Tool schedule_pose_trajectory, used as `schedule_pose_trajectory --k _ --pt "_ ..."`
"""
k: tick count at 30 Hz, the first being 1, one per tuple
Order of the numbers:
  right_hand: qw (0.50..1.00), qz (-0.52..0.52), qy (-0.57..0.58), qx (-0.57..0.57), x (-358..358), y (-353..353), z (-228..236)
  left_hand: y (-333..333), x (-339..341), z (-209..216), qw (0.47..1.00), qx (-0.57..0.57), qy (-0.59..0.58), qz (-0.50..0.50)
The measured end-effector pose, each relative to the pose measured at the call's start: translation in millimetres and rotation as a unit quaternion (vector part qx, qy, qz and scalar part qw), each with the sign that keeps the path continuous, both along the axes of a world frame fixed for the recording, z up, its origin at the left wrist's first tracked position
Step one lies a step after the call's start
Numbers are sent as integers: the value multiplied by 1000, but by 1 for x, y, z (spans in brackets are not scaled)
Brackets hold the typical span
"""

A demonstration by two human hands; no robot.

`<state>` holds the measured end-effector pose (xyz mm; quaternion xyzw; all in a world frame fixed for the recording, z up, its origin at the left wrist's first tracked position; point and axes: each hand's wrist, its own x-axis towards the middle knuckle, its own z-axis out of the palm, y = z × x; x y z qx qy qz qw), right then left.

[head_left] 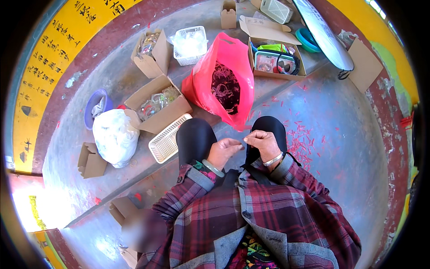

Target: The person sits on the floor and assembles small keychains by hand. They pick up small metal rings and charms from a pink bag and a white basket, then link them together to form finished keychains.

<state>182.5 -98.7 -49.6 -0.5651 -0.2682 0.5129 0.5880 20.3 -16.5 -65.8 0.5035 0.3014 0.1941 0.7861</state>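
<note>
Both hands are up in front of the knees, close together, fingertips nearly meeting. The left hand (224, 150) is curled narrow, fingers pinched in toward the thumb; the right hand (262, 143) is curled the same way, its fingertips pointing back at the left. Something very small sits between those fingertips, but it is too tiny to tell what it is, or which hand has the firmer hold on it. A pale bangle (212, 168) rings the left wrist, a silver one (273, 159) the right.

Just beyond the hands, almost touching the fingertips at its lower corner, stands the open red plastic bag (224, 78), its mouth facing the hands and full of thin loops, red and dark, tangled together. Out past the right hand, the grey floor (340, 134) is strewn with small red slips (304, 141).

Beyond the left hand, beside the left knee, a white slotted basket (166, 139) lies tilted, and just behind it an open cardboard box (156, 105) holds clear wrapped pieces. Farther to the left rests a bulging white bag (115, 136), with a blue basin (95, 105) behind it. Well beyond the red bag, another white basket (190, 45) and more open boxes stand.
</note>
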Motion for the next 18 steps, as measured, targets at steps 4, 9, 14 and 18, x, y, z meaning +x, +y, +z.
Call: schedule_pose_trajectory --k 4,9,14,18 --pt "971 -51 -227 49 -1 6 8 1 1 -13 993 69 -9 94" --pt "945 -64 -315 57 -4 10 24 0 -1 -16 979 144 -1 143" --pt "934 -68 -345 63 -8 12 26 1 -3 -10 979 179 25 96" --pt "867 -59 -481 113 -11 14 29 -3 -1 2 995 84 -10 58"
